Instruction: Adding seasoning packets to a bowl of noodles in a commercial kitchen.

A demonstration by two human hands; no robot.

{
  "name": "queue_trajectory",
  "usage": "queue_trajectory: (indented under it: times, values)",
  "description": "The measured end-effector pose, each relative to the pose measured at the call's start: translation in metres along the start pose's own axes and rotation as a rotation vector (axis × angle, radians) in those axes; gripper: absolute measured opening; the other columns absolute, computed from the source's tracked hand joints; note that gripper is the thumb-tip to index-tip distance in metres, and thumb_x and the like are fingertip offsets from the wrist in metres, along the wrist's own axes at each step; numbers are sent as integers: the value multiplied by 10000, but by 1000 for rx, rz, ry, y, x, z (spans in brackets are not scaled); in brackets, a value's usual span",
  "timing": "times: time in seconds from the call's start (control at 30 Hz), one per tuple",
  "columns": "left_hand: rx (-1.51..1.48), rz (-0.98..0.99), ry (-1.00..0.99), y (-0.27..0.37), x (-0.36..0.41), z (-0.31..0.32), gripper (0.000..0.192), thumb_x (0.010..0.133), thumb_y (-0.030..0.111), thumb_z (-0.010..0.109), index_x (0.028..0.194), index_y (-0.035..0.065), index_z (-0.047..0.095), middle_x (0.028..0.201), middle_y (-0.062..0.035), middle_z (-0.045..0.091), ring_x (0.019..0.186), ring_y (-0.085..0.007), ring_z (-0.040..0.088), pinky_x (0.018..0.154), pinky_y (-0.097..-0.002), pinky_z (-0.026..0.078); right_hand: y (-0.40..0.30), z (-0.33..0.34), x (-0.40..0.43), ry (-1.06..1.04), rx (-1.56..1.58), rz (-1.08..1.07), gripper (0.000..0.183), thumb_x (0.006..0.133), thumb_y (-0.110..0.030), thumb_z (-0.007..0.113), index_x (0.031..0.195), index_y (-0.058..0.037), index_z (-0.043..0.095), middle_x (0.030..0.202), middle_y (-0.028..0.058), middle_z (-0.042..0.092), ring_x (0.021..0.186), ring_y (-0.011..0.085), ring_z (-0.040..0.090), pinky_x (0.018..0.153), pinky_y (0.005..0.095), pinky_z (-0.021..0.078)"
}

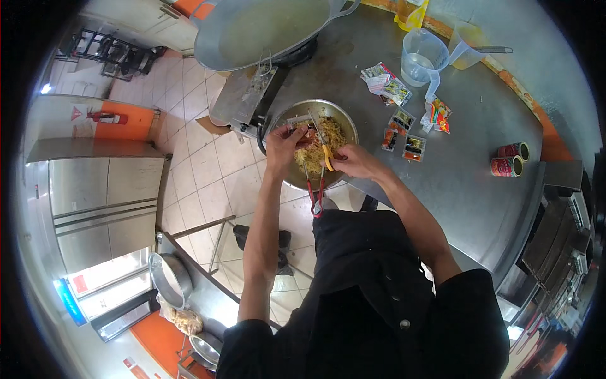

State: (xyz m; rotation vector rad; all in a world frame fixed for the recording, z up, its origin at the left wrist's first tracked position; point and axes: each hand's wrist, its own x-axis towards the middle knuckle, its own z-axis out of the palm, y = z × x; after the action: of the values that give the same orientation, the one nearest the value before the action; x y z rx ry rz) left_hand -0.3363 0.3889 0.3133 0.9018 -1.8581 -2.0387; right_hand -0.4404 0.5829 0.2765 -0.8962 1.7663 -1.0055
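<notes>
A metal bowl [289,182] of yellowish noodles [331,137] stands at the near edge of the steel counter. Over its right side my right hand [352,161] holds yellow-handled scissors [327,154], their blades reaching up across the bowl. My left hand [283,147] is above the bowl's left side, its fingers pinching a small reddish item [307,136] too unclear to name. Red-handled metal tongs [316,201] rest with their arms in the noodles and their handles over the near rim.
Small packets [401,121] and torn wrappers [387,85] lie right of the bowl, near a clear plastic measuring jug [423,57]. Two cans [506,166] stand farther right on the steel counter [454,199]. A large metal pan [260,33] with liquid is beyond the bowl.
</notes>
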Motion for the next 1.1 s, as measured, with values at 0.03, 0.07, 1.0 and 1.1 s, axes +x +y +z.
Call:
queue_trajectory:
  times: [0.03,0.07,1.0,1.1]
  values:
    - [5,-20,-23,1,-1,0,237,946,113,684,1089,-76,681,957,-136,734,836,-187,717,778,-304,613,1,1,0,-1,0,1,521,879,-499,714,783,10,663,654,53,589,613,150,531,558,341,414]
    - [5,-21,-23,0,0,-1,237,946,113,684,1089,-76,681,957,-136,734,836,-187,717,778,-304,613,3,3,0,16,35,-29,513,880,-512,725,734,-31,622,614,13,531,560,121,491,511,323,379]
    - [413,-41,-31,3,0,-6,226,905,103,729,999,-101,709,897,-147,739,772,-176,721,693,-300,628,2,5,18,-168,364,193,515,909,-581,660,736,-97,624,673,-19,568,434,64,452,399,253,279]
    - [325,-57,-18,-7,3,-11,224,892,96,744,1004,-96,716,880,-138,744,753,-163,727,652,-276,629,-4,6,17,-176,363,185,523,902,-590,656,741,-93,627,687,-8,581,437,67,473,403,247,296]
